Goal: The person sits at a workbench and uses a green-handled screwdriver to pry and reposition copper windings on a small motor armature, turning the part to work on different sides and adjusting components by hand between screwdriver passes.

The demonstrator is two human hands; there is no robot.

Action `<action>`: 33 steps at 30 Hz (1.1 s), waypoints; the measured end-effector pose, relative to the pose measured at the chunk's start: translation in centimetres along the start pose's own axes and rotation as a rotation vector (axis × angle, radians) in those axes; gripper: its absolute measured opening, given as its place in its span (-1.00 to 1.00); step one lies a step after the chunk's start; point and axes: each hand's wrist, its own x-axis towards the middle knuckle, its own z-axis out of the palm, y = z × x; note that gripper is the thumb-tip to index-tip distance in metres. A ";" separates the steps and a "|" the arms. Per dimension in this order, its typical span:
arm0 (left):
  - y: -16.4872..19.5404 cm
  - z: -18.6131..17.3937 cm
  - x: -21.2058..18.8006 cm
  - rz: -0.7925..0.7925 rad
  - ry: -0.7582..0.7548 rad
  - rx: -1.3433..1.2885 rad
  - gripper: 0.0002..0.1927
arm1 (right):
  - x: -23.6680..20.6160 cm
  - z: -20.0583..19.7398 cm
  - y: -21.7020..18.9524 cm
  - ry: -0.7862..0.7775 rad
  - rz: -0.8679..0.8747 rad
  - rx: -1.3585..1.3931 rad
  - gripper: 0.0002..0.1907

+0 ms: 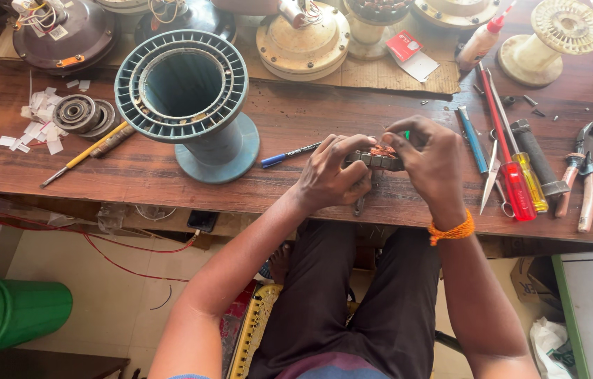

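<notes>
Head view: stator core point(378, 158) flat, long axis left-right between both hands.

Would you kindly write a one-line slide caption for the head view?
Both hands, left hand and right hand, hold a small copper-wound stator over a wooden workbench beside a teal spool.

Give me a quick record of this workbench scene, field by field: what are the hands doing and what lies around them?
left hand: grips the stator from the left
right hand: holds the stator from the right, fingers over its top
stator: small slotted metal core with copper winding, held just above the bench
left of hands: blue pen, big teal spool
right of hands: red screwdriver, yellow screwdriver, pliers
far edge: glue bottle, cream spool
</notes>
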 end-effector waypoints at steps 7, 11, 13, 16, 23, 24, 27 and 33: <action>-0.2 -0.1 0.6 0.003 -0.060 -0.086 -0.62 | -3.2 -0.9 1.3 0.072 0.035 0.240 -0.89; -0.4 0.1 0.4 -0.015 -0.060 -0.135 -0.59 | -6.0 -0.1 1.7 0.131 0.019 0.202 -0.90; -0.5 0.2 0.3 -0.020 -0.057 -0.155 -0.58 | -7.0 0.8 1.9 0.177 -0.001 0.178 -0.91; -0.5 0.1 0.3 -0.021 -0.082 -0.124 -0.58 | -7.8 2.5 2.6 0.243 -0.053 0.233 -0.92; 0.3 -0.4 0.5 0.174 -0.079 0.201 -0.69 | -9.6 6.1 4.6 0.328 -0.072 0.351 -0.91; 0.4 -0.6 0.5 0.185 -0.086 0.227 -0.73 | -10.0 6.3 4.6 0.333 -0.060 0.355 -0.90; 0.4 -1.0 0.5 0.220 -0.047 0.235 -0.80 | -10.8 6.0 4.4 0.300 -0.041 0.372 -0.92; 0.1 -0.4 0.4 0.110 0.041 0.031 -0.80 | -10.0 1.8 2.4 0.168 -0.100 0.215 -0.94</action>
